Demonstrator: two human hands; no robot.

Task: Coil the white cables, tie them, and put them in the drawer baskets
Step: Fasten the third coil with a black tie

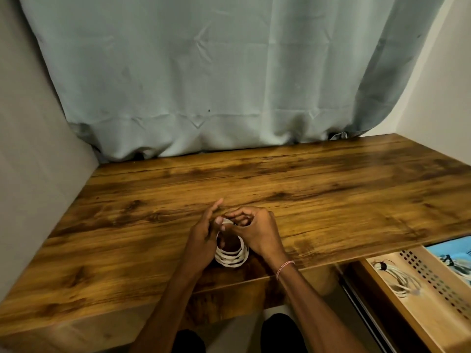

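At six o'clock on the brown wood-grain desk (318, 200), close to its front edge, a white round-coiled cable (233, 259) stands on edge between both hands. The left hand (202, 240) grips its left side, thumb on top, forefinger straight. The right hand (258, 233) pinches the coil's top with curled fingers, where a tie would go, though none shows. The beige perforated drawer basket (377, 301), holding a tied white cable bundle (404, 282), lies at four o'clock, nearer the right hand.
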